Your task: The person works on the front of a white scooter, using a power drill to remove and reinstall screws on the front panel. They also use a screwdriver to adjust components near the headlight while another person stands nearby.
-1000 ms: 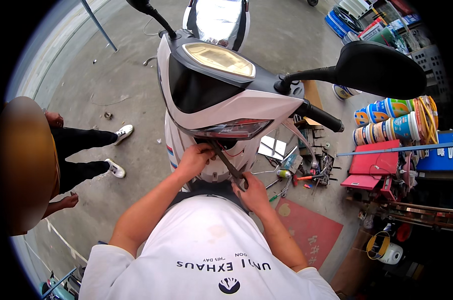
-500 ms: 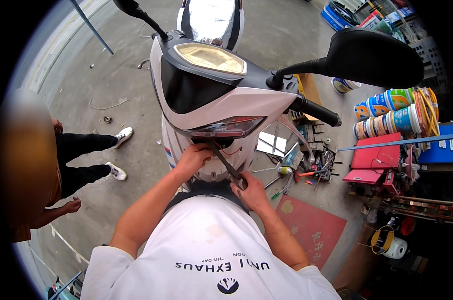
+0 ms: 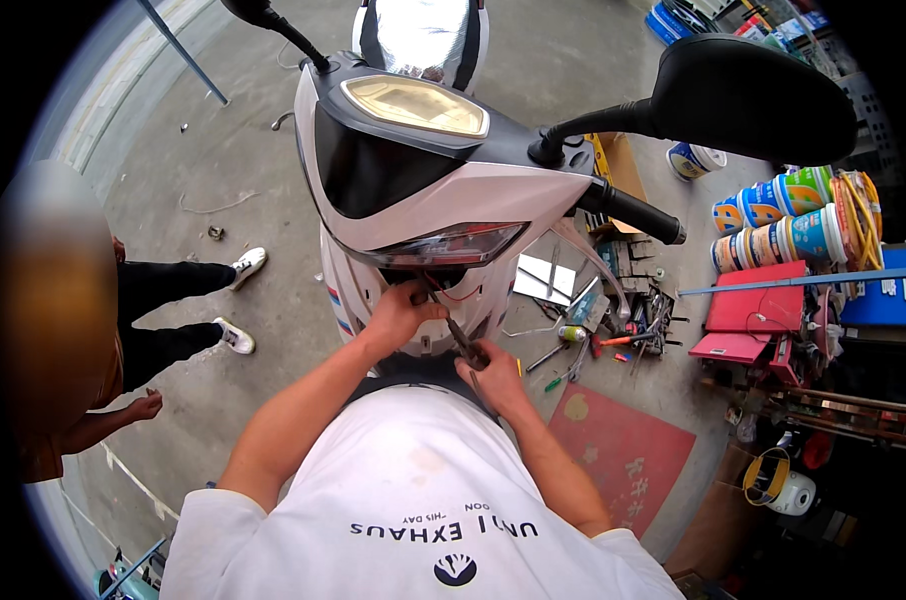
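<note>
A white and black scooter (image 3: 413, 215) stands in front of me, its front lamp (image 3: 453, 246) facing me. Under that lamp my left hand (image 3: 401, 312) is closed, thumb and fingers pinching a thin dark wire at the opening. A red wire (image 3: 460, 297) curves out beside the fingertips. My right hand (image 3: 493, 375), lower and to the right, is closed round a pair of dark pliers (image 3: 459, 335). Their narrow end points up toward my left thumb. My fingers partly cover the handles.
Loose hand tools (image 3: 653, 325) lie on the floor at right, near a red mat (image 3: 623, 450). Paint buckets (image 3: 773, 240) and a red case (image 3: 758, 300) are farther right. A mirror (image 3: 753, 100) juts out on the right. Another person (image 3: 173, 280) stands at left.
The pliers' tip has come back from the opening under the lamp toward me, with my right hand slightly lower and left. My left hand has shifted slightly, its thumb now extended toward the pliers.
</note>
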A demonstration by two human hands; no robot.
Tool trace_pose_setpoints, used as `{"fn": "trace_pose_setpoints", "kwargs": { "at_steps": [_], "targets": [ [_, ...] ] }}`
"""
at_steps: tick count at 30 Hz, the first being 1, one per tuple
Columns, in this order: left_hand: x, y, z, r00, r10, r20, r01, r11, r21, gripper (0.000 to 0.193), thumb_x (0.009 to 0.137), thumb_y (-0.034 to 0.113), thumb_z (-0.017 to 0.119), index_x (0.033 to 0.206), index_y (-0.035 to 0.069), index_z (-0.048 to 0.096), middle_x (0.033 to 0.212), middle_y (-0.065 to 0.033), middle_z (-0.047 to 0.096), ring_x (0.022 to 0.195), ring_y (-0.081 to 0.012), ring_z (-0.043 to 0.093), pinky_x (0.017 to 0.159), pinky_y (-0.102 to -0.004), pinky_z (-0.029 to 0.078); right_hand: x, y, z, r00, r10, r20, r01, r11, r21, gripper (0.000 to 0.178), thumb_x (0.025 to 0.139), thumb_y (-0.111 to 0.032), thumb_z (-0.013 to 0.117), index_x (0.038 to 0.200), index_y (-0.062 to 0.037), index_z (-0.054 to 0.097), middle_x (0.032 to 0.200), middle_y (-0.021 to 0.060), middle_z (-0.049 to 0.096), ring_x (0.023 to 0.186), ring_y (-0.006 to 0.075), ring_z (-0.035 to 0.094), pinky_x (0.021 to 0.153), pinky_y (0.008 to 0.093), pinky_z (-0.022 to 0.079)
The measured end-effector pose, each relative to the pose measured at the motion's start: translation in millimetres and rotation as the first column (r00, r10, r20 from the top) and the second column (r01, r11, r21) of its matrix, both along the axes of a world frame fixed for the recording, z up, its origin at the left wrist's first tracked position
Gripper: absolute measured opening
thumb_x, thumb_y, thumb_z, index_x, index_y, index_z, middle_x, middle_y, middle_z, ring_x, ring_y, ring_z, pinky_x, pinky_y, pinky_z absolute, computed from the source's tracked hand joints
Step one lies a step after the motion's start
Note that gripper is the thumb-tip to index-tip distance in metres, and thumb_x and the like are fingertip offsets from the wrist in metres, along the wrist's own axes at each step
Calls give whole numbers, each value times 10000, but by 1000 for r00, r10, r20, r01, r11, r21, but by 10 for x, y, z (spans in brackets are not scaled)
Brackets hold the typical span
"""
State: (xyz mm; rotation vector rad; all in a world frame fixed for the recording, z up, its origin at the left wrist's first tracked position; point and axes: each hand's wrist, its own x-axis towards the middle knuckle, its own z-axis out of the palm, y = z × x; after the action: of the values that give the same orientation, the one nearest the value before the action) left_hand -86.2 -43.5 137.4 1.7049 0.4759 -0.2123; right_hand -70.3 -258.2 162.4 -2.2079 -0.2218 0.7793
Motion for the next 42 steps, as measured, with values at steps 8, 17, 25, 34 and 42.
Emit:
{"fn": "trace_pose_setpoints", "kwargs": {
  "at_steps": [8, 17, 25, 34, 42],
  "targets": [
    [56, -61, 82, 989, 145, -3, -145, 989, -12, 291, 757, 222, 796, 800, -4, 619, 647, 10, 451, 640, -111, 392, 565, -307, 332, 8, 53, -163, 998, -62, 21, 61, 997, 56, 344, 785, -279, 726, 939, 11, 622, 798, 147, 660, 739, 271, 628, 707, 371, 493],
    [-109, 75, -58, 988, 117, 103, -98, 980, -173, 218, 943, 199, 623, 1053, 12, 637, 836, -22, 623, 713, -80, 503, 599, -258, 413, 13, -77, -390, 902, -423, 83, 376, 867, 328, 306, 869, -272, 706, 954, 10, 623, 727, 82, 616, 654, 142, 543, 629, 307, 455],
    [-734, 324, -31, 897, 329, 294, -355, 934, 37, 218, 969, 200, 585, 1007, 0, 665, 884, -33, 667, 740, -101, 583, 633, -257, 468, -185, -1399, -1509, 888, -432, 160, 460, 841, -285, 425, 866, -359, 645, 825, 64, 639, 685, 167, 643, 668, 274, 661, 648, 382, 497],
    [-475, 542, -28, 960, 33, 277, -206, 754, 624, 257, 815, 161, 727, 1026, 26, 668, 914, -111, 685, 737, -246, 633, 693, -362, 524, -589, -1883, -1963, 776, -486, -402, 280, 837, -471, 371, 769, -292, 672, 714, 72, 629, 609, 157, 614, 500, 275, 617, 498, 396, 474],
    [111, 391, -442, 942, -335, 37, 117, 429, 896, 237, 799, 130, 709, 1007, 22, 680, 915, -141, 692, 847, -351, 652, 752, -438, 530, -660, -1949, -2311, 740, -528, -418, 346, 831, -436, 356, 783, -266, 674, 718, 80, 626, 602, 151, 601, 516, 277, 623, 500, 407, 486]
  ]
}}
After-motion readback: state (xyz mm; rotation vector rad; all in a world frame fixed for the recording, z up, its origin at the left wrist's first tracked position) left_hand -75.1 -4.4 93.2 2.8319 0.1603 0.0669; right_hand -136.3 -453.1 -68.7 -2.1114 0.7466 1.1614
